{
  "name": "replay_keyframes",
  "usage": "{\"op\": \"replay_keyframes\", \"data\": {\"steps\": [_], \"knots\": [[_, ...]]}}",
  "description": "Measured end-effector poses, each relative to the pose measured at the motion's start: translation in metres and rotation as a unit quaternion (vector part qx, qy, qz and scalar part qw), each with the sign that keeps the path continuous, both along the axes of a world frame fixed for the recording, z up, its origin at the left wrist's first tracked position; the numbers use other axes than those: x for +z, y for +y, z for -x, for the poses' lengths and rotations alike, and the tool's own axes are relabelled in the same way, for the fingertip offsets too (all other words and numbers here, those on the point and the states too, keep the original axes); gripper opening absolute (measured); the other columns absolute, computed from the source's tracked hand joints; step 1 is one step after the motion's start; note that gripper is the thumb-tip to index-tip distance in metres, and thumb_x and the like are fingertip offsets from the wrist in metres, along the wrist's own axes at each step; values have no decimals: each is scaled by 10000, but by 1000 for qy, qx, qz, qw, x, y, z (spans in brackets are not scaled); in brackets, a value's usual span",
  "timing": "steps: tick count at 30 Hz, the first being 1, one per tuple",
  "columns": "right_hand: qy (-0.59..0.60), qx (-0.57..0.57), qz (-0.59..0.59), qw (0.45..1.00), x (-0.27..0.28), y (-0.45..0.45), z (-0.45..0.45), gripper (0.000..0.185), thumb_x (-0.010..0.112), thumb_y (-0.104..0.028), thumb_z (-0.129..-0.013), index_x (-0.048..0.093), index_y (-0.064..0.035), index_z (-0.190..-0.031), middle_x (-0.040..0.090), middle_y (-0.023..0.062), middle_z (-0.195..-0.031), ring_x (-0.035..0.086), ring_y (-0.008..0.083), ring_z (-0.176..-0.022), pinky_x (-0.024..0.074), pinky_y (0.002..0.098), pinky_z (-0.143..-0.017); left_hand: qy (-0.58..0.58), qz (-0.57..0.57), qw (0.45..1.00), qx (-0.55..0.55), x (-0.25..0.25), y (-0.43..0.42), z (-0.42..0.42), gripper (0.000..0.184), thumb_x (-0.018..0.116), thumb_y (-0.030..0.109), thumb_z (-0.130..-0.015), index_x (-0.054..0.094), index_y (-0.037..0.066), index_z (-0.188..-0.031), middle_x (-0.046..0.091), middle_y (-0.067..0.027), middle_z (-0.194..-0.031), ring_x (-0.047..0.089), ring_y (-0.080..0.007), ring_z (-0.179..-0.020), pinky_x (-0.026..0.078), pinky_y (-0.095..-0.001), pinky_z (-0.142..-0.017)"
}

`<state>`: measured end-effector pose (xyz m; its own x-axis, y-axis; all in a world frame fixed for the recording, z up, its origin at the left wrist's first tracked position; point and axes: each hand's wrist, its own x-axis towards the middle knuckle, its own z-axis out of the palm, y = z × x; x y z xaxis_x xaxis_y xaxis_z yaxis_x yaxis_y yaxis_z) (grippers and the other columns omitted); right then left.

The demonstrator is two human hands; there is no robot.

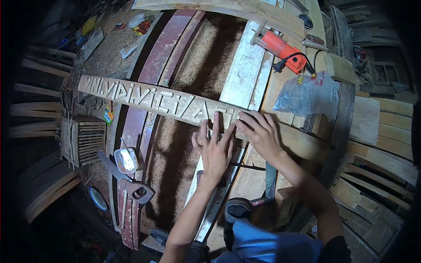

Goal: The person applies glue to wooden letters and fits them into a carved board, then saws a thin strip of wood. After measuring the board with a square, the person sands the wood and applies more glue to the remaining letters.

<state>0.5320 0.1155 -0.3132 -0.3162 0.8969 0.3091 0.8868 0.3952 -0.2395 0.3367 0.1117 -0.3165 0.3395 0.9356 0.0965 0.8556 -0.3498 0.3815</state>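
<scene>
A long wooden board point(144, 98) lies across the work surface, with raised letters made of thin wooden strips along it. Near its right part, my left hand point(215, 151) has its fingers spread, their tips touching the board around the last letters point(222, 115). My right hand point(263, 133) reaches in from the right with fingers apart and bent, tips on the board beside those letters. The two hands nearly meet at the index fingers. Any small strip under the fingertips is hidden.
An orange power tool point(280, 46) with a black cord lies at the upper right, above a clear plastic bag point(307, 94). At lower left, a handsaw point(138, 190) rests beside a tub of white stuff point(127, 160). Painted planks point(131, 131) flank a sawdust-filled gap point(204, 52).
</scene>
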Motion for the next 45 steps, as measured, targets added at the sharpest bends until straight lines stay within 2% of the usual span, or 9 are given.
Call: {"op": "replay_keyframes", "data": {"steps": [6,15,16,20,22,28,32,37,45], "knots": [[2,0,-9,1000,-1,0,0,343,733,-206,-909,722,-120,-1240,671,46,-1354,604,278,-1217,468,469,-964,-12,-7,1000,0,-3,1,0,492,748,260,-929,657,309,-1410,313,-99,-1727,286,-380,-1517,140,-600,-1197],[58,-19,16,998,5,0,0,385,767,-214,-898,734,-146,-1275,685,44,-1346,614,264,-1205,459,445,-959,-91,-18,994,60,4,-3,18,514,717,187,-962,610,145,-1463,368,-152,-1683,341,-355,-1502,192,-522,-1210],[47,-15,10,999,6,1,0,389,790,-197,-873,751,-145,-1256,703,49,-1328,629,265,-1194,458,421,-952,-85,-11,995,56,3,-3,24,503,701,194,-973,596,144,-1463,346,-159,-1695,335,-383,-1499,206,-537,-1211],[10,-1,12,1000,7,-1,-1,382,771,-186,-875,753,-150,-1255,699,43,-1332,625,258,-1200,453,417,-950,-81,-8,996,43,6,-1,37,484,693,159,-968,618,145,-1446,357,-142,-1694,316,-358,-1526,188,-514,-1228],[-3,4,4,1000,2,-2,-2,334,723,-190,-907,727,-132,-1237,653,36,-1367,591,262,-1226,458,459,-948,-82,-5,996,37,8,-1,37,484,694,151,-964,622,144,-1442,355,-143,-1695,318,-359,-1522,190,-514,-1227],[-9,5,11,1000,-1,-3,-1,354,704,-177,-914,709,-130,-1265,638,42,-1395,582,272,-1245,454,485,-970,-95,2,995,22,4,-8,24,486,704,140,-950,630,137,-1430,352,-144,-1697,334,-370,-1498,205,-511,-1218],[-21,2,4,1000,2,-3,-1,370,702,-149,-904,728,-140,-1273,669,41,-1382,608,271,-1233,448,446,-967,-94,4,995,16,7,-10,16,497,702,147,-953,611,119,-1440,350,-162,-1694,339,-378,-1491,211,-513,-1211],[-27,6,10,1000,0,-5,-1,384,643,-137,-923,688,-129,-1304,616,47,-1433,573,270,-1263,455,489,-992,-105,9,994,29,9,-11,14,527,696,150,-957,575,92,-1467,343,-171,-1693,331,-378,-1498,208,-514,-1211],[-9,19,36,999,5,0,-5,434,644,-145,-915,656,-88,-1345,600,57,-1452,568,255,-1258,460,449,-979,-114,21,993,5,6,-6,11,522,683,152,-972,562,79,-1474,307,-188,-1702,272,-397,-1542,201,-518,-1253]]}}
